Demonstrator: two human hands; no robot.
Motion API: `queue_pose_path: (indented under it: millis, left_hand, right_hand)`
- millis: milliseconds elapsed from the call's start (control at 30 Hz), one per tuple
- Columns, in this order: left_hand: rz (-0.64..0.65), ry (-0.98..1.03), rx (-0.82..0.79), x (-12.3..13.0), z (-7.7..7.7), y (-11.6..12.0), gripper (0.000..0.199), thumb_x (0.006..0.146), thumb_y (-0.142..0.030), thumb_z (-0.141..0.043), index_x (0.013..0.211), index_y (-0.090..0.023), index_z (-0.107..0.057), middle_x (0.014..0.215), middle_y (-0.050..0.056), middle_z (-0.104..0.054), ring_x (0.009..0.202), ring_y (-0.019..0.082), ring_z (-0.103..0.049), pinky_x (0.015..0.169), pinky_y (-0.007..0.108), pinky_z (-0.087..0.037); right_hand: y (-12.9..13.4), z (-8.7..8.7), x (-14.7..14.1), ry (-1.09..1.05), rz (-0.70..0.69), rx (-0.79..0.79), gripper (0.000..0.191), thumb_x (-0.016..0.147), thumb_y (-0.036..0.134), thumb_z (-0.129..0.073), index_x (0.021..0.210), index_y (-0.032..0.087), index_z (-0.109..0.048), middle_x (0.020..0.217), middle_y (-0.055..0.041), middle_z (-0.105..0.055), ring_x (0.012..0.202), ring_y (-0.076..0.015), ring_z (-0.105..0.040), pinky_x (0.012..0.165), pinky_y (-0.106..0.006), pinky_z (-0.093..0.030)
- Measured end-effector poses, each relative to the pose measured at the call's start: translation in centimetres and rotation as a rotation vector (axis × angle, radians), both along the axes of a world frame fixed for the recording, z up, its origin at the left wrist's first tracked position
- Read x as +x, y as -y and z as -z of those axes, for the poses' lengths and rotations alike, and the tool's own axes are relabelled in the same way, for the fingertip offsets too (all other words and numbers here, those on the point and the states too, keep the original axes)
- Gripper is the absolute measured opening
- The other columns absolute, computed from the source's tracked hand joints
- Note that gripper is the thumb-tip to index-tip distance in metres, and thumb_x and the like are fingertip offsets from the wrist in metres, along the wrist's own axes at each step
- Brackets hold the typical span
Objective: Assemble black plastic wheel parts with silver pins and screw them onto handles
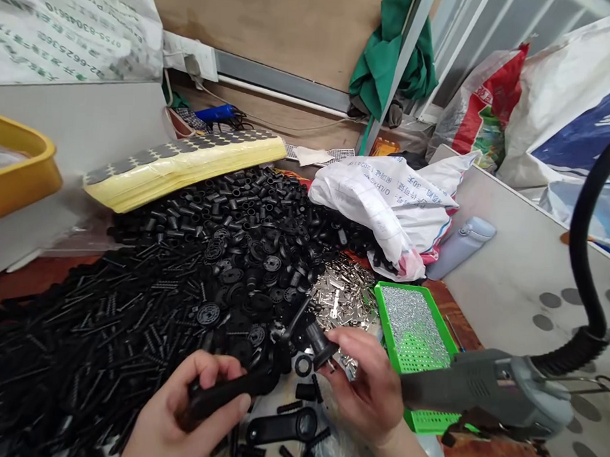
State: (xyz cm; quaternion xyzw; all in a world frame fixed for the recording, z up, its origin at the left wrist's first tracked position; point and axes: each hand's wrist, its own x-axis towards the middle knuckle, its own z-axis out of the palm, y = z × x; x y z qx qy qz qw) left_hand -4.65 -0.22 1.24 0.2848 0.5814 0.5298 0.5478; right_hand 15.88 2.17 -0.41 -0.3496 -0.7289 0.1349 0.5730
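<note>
- In the head view, the left hand was curled around a black handle, its thumb laid along the top, over the near part of the bench.
- The right hand pinched a black flanged piece between thumb and fingers, to the right of the handle and above the near part of the bench.
- The handle looked smooth, rounded and elongated; the flanged piece was a short ribbed cylinder with a wider rim, a slim pale metal bit showing near the fingertips.
- Below the hands lay a flat black ring and a glossy crank-shaped arm with round ends.
- Toward the bench's left edge spread thin black threaded rods; farther back were heaped short hollow tubes and ridged discs.
- Shiny flat metal plates were piled beside a green perforated plastic tray of tiny silvery pieces, toward the bench's right edge.
- A matte grey power tool with a thick black cord overlapped that tray in view.
- At the back lay a stack of yellow-edged sheets and a crumpled white sack.
</note>
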Motion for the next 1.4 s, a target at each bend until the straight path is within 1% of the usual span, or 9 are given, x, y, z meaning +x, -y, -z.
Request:
queue_pose_path:
  millis: [100, 233, 367, 533, 767, 933, 1033, 1233, 1400]
  left_hand:
    - [0.024, 0.15, -0.119, 0.1, -0.4, -0.4, 0.04, 0.051, -0.022, -0.083, 0.06, -0.021, -0.044, 0.064, -0.003, -0.063, 0.064, 0.015, -0.059, 0.06, 0.022, -0.046]
    - [-0.006, 0.261, -0.108, 0.7, -0.1, -0.7, 0.033, 0.056, -0.024, -0.082, 0.061, -0.019, -0.051, 0.061, -0.004, -0.062, 0.064, 0.014, -0.058, 0.064, 0.023, -0.045]
    - [0.033, 0.156, -0.036, 1.8, 0.5, -0.2, 0.025, 0.059, -0.027, -0.081, 0.063, -0.019, -0.058, 0.063, -0.003, -0.063, 0.066, 0.013, -0.055, 0.064, 0.021, -0.042]
    - [0.115, -0.029, 0.011, 2.7, 0.9, 1.0, 0.015, 0.064, -0.03, -0.076, 0.067, -0.02, -0.065, 0.07, 0.0, -0.067, 0.073, 0.016, -0.056, 0.066, 0.022, -0.042]
    - [0.212, 0.065, -0.039, 2.0, 1.8, 1.4, 0.02, 0.066, -0.034, -0.075, 0.081, -0.021, -0.074, 0.08, 0.004, -0.074, 0.085, 0.023, -0.063, 0.081, 0.029, -0.047]
    - [0.312, 0.041, -0.052, 1.6, 2.5, 1.5, 0.028, 0.068, -0.037, -0.073, 0.092, -0.021, -0.075, 0.1, 0.009, -0.075, 0.102, 0.03, -0.063, 0.094, 0.039, -0.045]
    - [0.375, -0.043, -0.043, 1.8, 2.2, 1.6, 0.026, 0.066, -0.031, -0.074, 0.091, -0.022, -0.075, 0.103, 0.009, -0.074, 0.103, 0.029, -0.063, 0.096, 0.038, -0.045]
    - [0.314, -0.012, 0.019, 2.6, 0.6, 0.9, 0.026, 0.069, -0.03, -0.07, 0.094, -0.021, -0.07, 0.076, 0.003, -0.072, 0.076, 0.021, -0.066, 0.074, 0.029, -0.052]
    - [0.24, 0.062, -0.047, 3.2, 0.1, 0.9, 0.059, 0.066, -0.037, -0.071, 0.12, -0.018, -0.057, 0.063, 0.001, -0.069, 0.059, 0.021, -0.064, 0.056, 0.029, -0.051]
  right_hand:
    - [0.4, 0.0, -1.1, -0.269, -0.07, -0.261, 0.052, 0.076, 0.014, -0.072, 0.122, 0.031, -0.057, 0.106, -0.0054, -0.063, 0.091, -0.0204, -0.065, 0.078, -0.035, -0.059]
    - [0.6, -0.2, -2.6, -0.589, -0.264, -0.716, 0.031, 0.074, 0.027, -0.076, 0.103, 0.024, -0.064, 0.092, -0.0036, -0.066, 0.075, -0.0174, -0.069, 0.068, -0.031, -0.061]
    - [0.2, -0.2, -3.3, -0.737, -0.353, -0.908, 0.029, 0.07, 0.03, -0.079, 0.092, 0.021, -0.063, 0.086, -0.0026, -0.07, 0.072, -0.0171, -0.07, 0.066, -0.029, -0.061]
    - [-0.3, -0.5, -2.8, -0.716, -0.316, -0.906, 0.03, 0.07, 0.03, -0.078, 0.094, 0.02, -0.063, 0.09, -0.0027, -0.071, 0.074, -0.015, -0.069, 0.072, -0.027, -0.059]
    - [-0.2, -0.9, -2.5, -0.512, -0.359, -0.926, 0.028, 0.07, 0.025, -0.075, 0.095, 0.02, -0.063, 0.091, -0.0047, -0.072, 0.083, -0.0162, -0.068, 0.077, -0.028, -0.055]
    - [-0.4, -0.6, -2.5, -0.509, -0.194, -0.816, 0.027, 0.07, 0.025, -0.073, 0.095, 0.02, -0.066, 0.103, -0.0065, -0.07, 0.092, -0.0189, -0.067, 0.081, -0.031, -0.056]
    - [-0.5, -0.8, -2.3, -0.509, -0.223, -0.848, 0.028, 0.07, 0.022, -0.073, 0.097, 0.021, -0.066, 0.104, -0.0069, -0.071, 0.093, -0.0196, -0.068, 0.082, -0.032, -0.056]
    - [0.0, -0.8, -2.4, -0.353, -0.243, -0.817, 0.031, 0.068, 0.015, -0.073, 0.098, 0.021, -0.068, 0.101, -0.006, -0.072, 0.09, -0.0189, -0.069, 0.08, -0.032, -0.057]
    - [0.0, -0.8, -2.1, -0.197, -0.156, -0.662, 0.031, 0.071, 0.015, -0.072, 0.1, 0.022, -0.069, 0.1, -0.0053, -0.07, 0.089, -0.019, -0.067, 0.075, -0.031, -0.059]
